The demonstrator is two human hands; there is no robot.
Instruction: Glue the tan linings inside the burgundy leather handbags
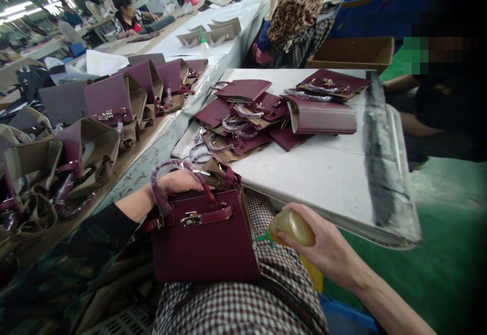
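The burgundy leather handbag with the gold turn-lock clasp [205,238] stands upright on the person's checked lap, front panel facing the camera, and the left hand [178,182] rests on its top edge, the forearm threaded through the plastic-wrapped loop handle [167,177]. The fingers there curl over the bag's rim, holding it steady. Over on the other side the right hand [323,248] wraps a soft amber squeeze bottle with a green nozzle [291,227], fingers closed around its belly, the nozzle tip pointing at the bag's right side seam, just short of it. By the look of it this is a glue line along that edge, so the grip that matters is the left one: it should keep the bag from rocking while the nozzle runs. A light, even squeeze seems wise, since a blob would likely smear onto the leather face. Ahead, the white bench [323,172] carries a heap of matching burgundy bag pieces and handles [262,116], well apart from the hands
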